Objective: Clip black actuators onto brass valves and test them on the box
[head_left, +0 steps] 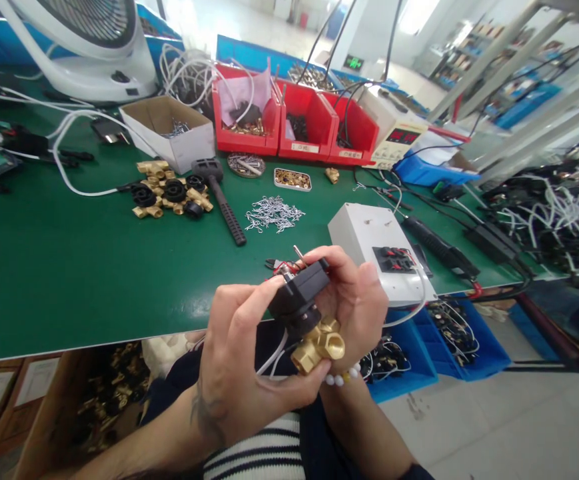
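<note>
Between both hands, over the front edge of the bench, is a valve actuator, a black housing joined to a brass valve body with hexagonal ports. My left hand is closed on it, fingers along the black housing and thumb under the brass. My right hand wraps the far right side, its fingers at the housing's top edge. A thin metal pin sticks up by the right fingertips. White cable hangs below the housing. Just behind the hands lie small clips with red and black wires, partly hidden.
On the green bench lie brass valve bodies, a black mallet and a pile of wire clips. Red bins stand behind. A grey switch box and an electric screwdriver are right; blue bins sit below.
</note>
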The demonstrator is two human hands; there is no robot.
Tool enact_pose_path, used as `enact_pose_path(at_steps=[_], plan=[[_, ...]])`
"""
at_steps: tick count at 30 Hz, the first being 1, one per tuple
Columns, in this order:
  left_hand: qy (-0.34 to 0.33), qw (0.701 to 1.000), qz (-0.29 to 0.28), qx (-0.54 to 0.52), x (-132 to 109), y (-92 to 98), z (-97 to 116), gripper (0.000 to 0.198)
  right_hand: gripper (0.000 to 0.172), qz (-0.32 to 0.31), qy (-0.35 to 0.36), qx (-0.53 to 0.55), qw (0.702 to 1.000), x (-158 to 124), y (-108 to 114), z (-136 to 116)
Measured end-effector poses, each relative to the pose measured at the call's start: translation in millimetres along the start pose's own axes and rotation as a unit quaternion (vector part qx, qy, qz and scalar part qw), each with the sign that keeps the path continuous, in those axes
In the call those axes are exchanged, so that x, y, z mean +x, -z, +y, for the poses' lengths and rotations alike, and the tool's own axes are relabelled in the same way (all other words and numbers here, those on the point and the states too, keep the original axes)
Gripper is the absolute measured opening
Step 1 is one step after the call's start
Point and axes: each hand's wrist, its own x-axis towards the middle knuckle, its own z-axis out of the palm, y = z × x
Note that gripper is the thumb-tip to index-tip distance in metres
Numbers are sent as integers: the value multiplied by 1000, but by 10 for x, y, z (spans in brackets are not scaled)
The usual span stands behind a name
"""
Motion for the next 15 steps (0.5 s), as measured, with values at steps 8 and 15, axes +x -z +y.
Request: enact_pose_path(at_steps=[8,15], plan=[[59,998,-28,-7,28,-59,-392,62,34,49,79,-133,987,403,170,271],[126,992,-9,-19,-78,-133,-860,61,19,-6,53,-450,892,1154,390,476]])
